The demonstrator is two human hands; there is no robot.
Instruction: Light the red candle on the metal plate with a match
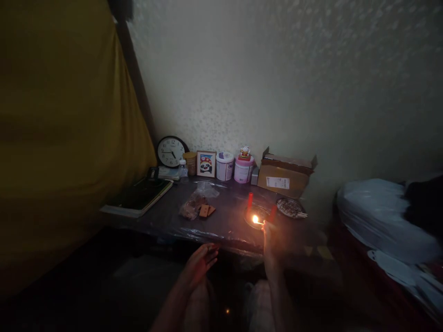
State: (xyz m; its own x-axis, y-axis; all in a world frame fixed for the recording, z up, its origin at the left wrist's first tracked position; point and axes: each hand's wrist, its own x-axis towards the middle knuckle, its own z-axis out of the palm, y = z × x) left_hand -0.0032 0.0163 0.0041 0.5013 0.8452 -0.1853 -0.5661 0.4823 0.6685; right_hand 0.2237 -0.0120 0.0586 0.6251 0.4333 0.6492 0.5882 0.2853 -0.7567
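My right hand (267, 237) pinches a lit match (260, 223) over the right part of the table, its flame bright at the left end. Just behind the flame stands a red candle (250, 203). A second red candle (273, 212) is close beyond my fingers. Both are at a clear round dish (247, 222), partly washed out by glare. My left hand (200, 263) is in front of the table's near edge, palm turned inward and fingers curled. Something small and dark reddish seems to be at its fingertips, too dim to name.
On the table (159, 226) lie a plastic bag (194, 205), small orange-brown boxes (205, 210) and a book (138, 200). A patterned plate (289, 207) is at right. A clock (171, 152), panda picture (206, 164), tubs (224, 167) and cardboard box (285, 177) line the wall.
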